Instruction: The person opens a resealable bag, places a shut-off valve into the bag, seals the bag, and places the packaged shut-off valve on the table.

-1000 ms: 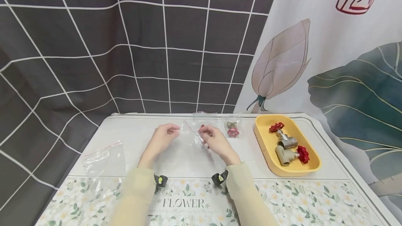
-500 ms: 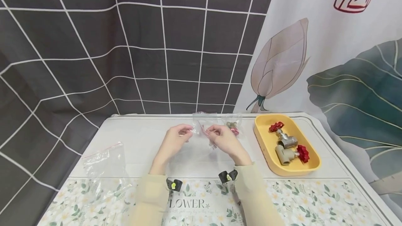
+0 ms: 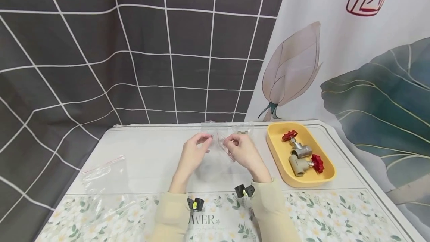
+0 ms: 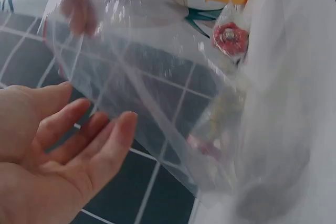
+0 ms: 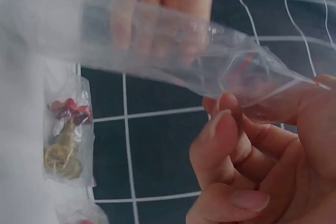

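My right hand (image 3: 246, 154) pinches the edge of a clear plastic zip bag (image 5: 173, 35), which has a thin red line along its mouth. The bag hangs limp between both hands, and I see nothing inside it. My left hand (image 3: 195, 152) is close to the bag's left side, its fingers loosely bent with nothing between them in the left wrist view. Behind the bag, a brass valve with a red handwheel (image 5: 65, 135) lies in its own small clear bag. In the head view my right hand partly hides that valve.
On the right stands a yellow tray (image 3: 309, 183) holding a metal valve (image 3: 300, 149) and a beige valve (image 3: 298, 165), both with red handwheels. Another clear zip bag (image 3: 109, 178) lies flat at the left. Another bagged piece (image 5: 84, 216) shows at the right wrist view's lower edge.
Both hands have moved right, the left one more, so they are closer together. The pinched bag has come along with the right hand. The head view has turned slightly to the right.
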Available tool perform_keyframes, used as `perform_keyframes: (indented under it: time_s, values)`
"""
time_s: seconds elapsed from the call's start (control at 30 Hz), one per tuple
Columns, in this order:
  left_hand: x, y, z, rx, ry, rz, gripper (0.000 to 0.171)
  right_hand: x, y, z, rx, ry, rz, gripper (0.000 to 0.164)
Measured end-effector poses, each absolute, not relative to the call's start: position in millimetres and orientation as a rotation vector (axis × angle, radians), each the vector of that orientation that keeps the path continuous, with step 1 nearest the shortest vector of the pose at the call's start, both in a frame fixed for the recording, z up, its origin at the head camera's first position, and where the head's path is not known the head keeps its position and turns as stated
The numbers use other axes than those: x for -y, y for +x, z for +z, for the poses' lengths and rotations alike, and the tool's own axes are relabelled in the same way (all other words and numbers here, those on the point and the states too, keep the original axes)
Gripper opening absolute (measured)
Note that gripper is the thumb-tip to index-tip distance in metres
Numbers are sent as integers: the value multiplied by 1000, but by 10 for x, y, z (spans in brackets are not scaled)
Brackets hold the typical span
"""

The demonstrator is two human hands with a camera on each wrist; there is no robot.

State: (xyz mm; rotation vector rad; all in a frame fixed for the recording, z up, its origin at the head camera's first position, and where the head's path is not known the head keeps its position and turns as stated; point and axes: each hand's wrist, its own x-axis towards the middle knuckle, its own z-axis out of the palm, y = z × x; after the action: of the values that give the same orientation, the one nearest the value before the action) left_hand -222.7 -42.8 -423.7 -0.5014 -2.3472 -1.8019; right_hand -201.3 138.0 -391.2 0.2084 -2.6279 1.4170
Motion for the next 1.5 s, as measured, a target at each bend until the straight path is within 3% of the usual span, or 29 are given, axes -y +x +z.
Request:
perform_keyframes:
  time_s: [0.27,0.4,0.57,1.2,1.5]
  values:
    - [346,-2061,-4032,2490,-411,-1518,34,-1215,-1951,-3835,2633,200,1160,16]
    - [360,-2017,-3985,2563,-419,-1372,27,-1211,-1938,-3834,2628,187,1120,15]
    - [422,-2006,-3963,2569,-365,-1294,20,-1260,-1970,-3885,2625,163,1132,13]
    - [546,-1858,-3750,2656,-418,-1001,32,-1432,-2017,-3959,2571,197,1170,13]
    - [598,-1867,-3760,2696,-451,-1073,39,-1455,-1986,-3894,2615,201,1178,13]
